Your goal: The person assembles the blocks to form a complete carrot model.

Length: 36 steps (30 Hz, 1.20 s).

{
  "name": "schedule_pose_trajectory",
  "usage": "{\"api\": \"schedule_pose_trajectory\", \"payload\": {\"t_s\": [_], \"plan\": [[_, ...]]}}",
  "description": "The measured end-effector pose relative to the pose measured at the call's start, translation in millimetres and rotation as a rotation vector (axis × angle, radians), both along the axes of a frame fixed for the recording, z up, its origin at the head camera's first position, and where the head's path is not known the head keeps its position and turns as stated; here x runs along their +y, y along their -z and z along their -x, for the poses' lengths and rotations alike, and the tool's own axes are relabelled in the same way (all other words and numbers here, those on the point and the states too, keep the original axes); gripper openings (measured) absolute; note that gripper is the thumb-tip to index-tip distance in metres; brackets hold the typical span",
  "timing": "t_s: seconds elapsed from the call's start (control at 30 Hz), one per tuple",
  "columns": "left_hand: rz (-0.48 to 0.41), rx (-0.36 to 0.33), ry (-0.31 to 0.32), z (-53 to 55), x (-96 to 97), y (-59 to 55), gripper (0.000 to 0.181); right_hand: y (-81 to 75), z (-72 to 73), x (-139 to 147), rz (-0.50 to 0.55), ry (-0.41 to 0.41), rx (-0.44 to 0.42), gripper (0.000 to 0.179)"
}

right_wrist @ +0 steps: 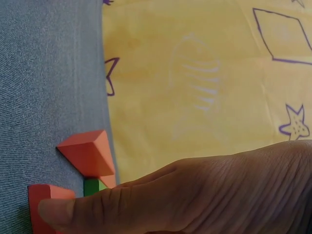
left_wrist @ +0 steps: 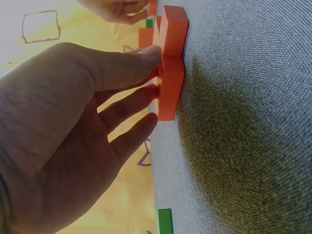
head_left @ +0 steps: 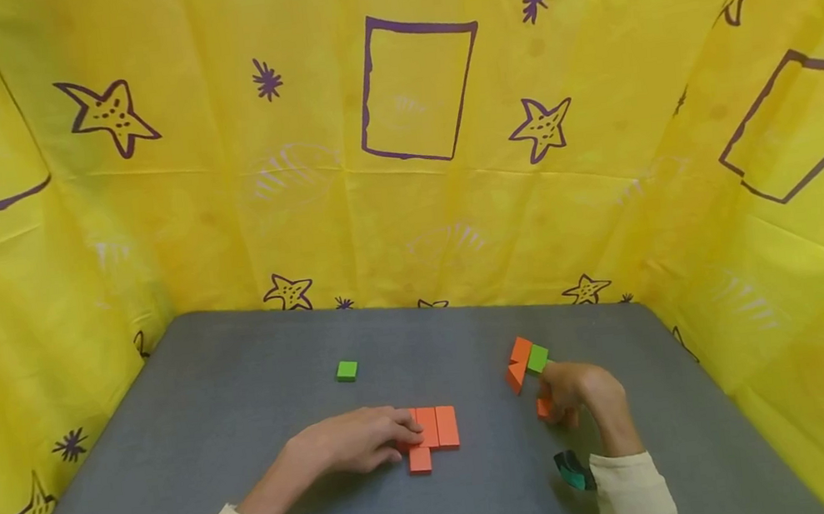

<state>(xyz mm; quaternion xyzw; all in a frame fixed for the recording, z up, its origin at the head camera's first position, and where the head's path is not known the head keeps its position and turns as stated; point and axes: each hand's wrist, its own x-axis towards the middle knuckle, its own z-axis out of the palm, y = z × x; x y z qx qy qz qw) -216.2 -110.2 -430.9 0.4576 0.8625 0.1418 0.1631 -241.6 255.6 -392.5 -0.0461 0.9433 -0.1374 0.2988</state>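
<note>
My left hand (head_left: 367, 439) rests its fingertips on the left part of a flat group of orange blocks (head_left: 447, 427). A smaller orange block (head_left: 420, 460) sits at the group's near edge. In the left wrist view the thumb and fingers (left_wrist: 129, 105) reach the face of an orange block (left_wrist: 170, 90), fairly straight. My right hand (head_left: 575, 391) pinches another orange block (head_left: 544, 408), its thumb (right_wrist: 58, 212) lying across it in the right wrist view; its other fingers are hidden there. Just beyond stand a green block (head_left: 537, 358), an orange block (head_left: 521, 350) and an orange triangular block (head_left: 516, 377).
A lone green block (head_left: 347, 371) lies farther back, left of the orange group. The grey table (head_left: 243, 367) ends at a yellow patterned curtain (head_left: 416, 223), which also hangs along both sides. Dark wrist straps (head_left: 574, 471) stick out below the wrists.
</note>
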Motion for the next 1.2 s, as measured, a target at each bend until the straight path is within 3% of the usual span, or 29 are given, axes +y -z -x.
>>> {"api": "schedule_pose_trajectory", "payload": {"t_s": [0.13, 0.33, 0.6, 0.7, 0.83, 1.0, 1.2], "plan": [[0.001, -0.008, -0.010, 0.6, -0.6, 0.9, 0.040, 1.4, -0.8, -2, -0.001, -0.018, 0.038, 0.007], [-0.008, 0.009, 0.000, 1.3, -3.3, 0.3, 0.040, 3.8, -1.4, -8, 0.003, -0.035, 0.079, 0.039], [0.000, 0.029, 0.010, 2.7, -1.9, 1.5, 0.040, 4.7, -2.1, -14, -0.030, -0.120, 0.143, 0.043], [0.007, 0.021, -0.004, 3.2, -0.7, 1.7, 0.040, -0.1, -4.2, -19, -0.008, -0.199, 0.150, 0.042], [0.009, 0.010, -0.014, 2.7, -0.9, 0.3, 0.041, -9.1, -7.7, -32, 0.074, -0.361, 0.179, 0.034], [0.007, 0.008, -0.014, 2.0, -0.2, 1.4, 0.040, -14.7, -14.4, -56, 0.115, -0.446, 0.194, 0.024], [-0.012, 0.044, 0.010, 2.1, -0.2, 2.6, 0.039, -10.9, -18.0, -93, 0.147, -0.589, 0.190, 0.021]]}}
